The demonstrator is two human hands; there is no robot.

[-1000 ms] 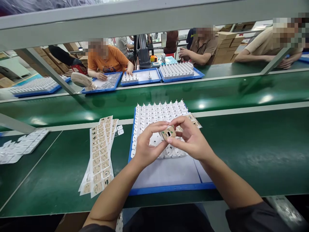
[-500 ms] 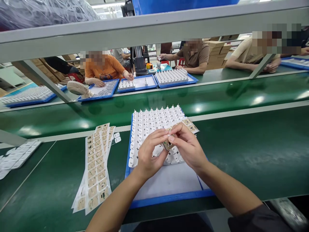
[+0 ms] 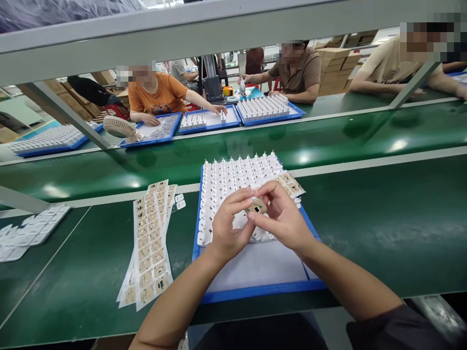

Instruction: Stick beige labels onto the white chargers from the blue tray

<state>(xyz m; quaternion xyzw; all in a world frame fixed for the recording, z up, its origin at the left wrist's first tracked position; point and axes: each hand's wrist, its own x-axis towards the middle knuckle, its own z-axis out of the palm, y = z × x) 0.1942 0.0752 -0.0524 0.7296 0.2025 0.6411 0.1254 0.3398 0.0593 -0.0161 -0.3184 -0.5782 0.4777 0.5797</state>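
Between my two hands, over the blue-rimmed tray (image 3: 255,293), is a small part with a tan face (image 3: 257,206) that has a dark slot and green marks. My left hand (image 3: 231,226) grips its left side with fingertips and thumb. From the right, my right hand (image 3: 284,216) pinches the same part between thumb and fingers. Rows of white pieces with upright pins (image 3: 233,177) fill the back of the tray, partly hidden by my hands. A tan sticker sheet (image 3: 292,184) lies at the tray's right side, behind my right hand.
Overlapping sticker sheets (image 3: 151,243) lie left of the tray, with two small white labels (image 3: 180,201) beside them. White flat pieces (image 3: 36,231) are at far left. A shelf beam (image 3: 219,34) crosses above. Across the green belt, people sit at trays (image 3: 209,127) near a small fan (image 3: 118,127).
The part between my hands has turned so its tan face shows more fully. The view has shifted slightly. Across the belt, a person's hand has reached further right over a tray.
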